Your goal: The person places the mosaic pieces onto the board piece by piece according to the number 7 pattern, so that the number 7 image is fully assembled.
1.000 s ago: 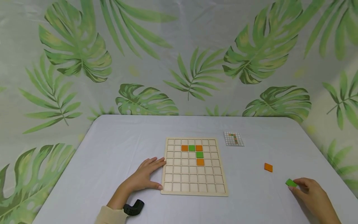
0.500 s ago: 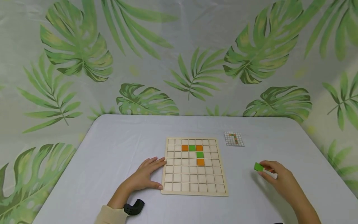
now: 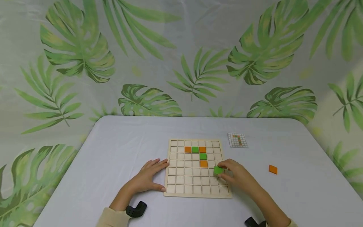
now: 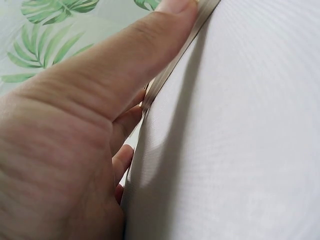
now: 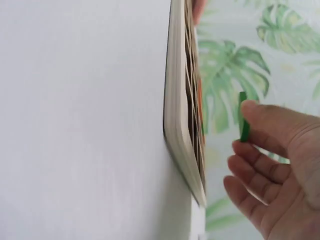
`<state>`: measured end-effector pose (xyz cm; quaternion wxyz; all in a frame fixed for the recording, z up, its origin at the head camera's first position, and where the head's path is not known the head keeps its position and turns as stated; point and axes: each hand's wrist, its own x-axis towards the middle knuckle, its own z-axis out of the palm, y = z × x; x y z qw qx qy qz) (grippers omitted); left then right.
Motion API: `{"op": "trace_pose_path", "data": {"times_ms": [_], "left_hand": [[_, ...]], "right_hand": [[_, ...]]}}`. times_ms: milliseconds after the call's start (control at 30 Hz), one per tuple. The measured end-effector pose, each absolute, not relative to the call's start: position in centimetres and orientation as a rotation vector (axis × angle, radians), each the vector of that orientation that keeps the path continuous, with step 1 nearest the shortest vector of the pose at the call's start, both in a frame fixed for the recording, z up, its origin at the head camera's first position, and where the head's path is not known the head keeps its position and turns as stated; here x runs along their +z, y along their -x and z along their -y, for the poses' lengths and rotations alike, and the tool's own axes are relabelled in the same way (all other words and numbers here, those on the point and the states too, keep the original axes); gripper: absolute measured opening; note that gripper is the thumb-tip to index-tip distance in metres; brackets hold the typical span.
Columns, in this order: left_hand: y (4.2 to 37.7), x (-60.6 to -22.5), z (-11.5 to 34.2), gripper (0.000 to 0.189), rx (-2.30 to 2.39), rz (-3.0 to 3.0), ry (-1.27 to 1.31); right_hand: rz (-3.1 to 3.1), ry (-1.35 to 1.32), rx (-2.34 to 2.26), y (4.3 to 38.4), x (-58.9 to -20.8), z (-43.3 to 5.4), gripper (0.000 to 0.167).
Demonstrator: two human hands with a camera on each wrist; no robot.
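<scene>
A wooden grid board point(image 3: 180, 180) lies on the white table with orange and green square tiles set in some of its cells. My right hand point(image 3: 239, 176) pinches a green square tile point(image 3: 218, 170) between thumb and fingers over the board's right side. In the right wrist view the green tile point(image 5: 243, 116) is seen edge-on, raised above the board point(image 5: 176, 95). My left hand point(image 3: 148, 177) rests at the board's left edge, thumb and fingertips touching it, fingers fairly straight. The left wrist view shows the thumb point(image 4: 135, 55) against the board's side.
One loose orange tile point(image 3: 273, 169) lies on the table to the right of my right hand. A small pattern card point(image 3: 238, 140) with a printed coloured grid sits beyond the board's far right corner. A leaf-printed curtain point(image 3: 195, 56) hangs behind the table.
My right hand has carried the green tile leftward from the table's right side to over the board, passing the loose orange tile. My left hand has stayed at the board's edge.
</scene>
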<state>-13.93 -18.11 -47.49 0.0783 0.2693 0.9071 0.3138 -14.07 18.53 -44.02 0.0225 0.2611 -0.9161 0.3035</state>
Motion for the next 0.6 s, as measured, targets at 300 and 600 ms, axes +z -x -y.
{"op": "trace_pose_path", "data": {"times_ms": [300, 600], "left_hand": [[14.0, -47.4, 18.0, 0.090, 0.932, -2.717, -0.803], [14.0, -47.3, 18.0, 0.091, 0.937, -2.715, -0.787]], "right_hand": [[2.909, -0.802, 0.958, 14.8, -45.5, -15.8, 0.030], [2.892, -0.795, 0.989, 15.1, -46.2, -14.8, 0.030]]}}
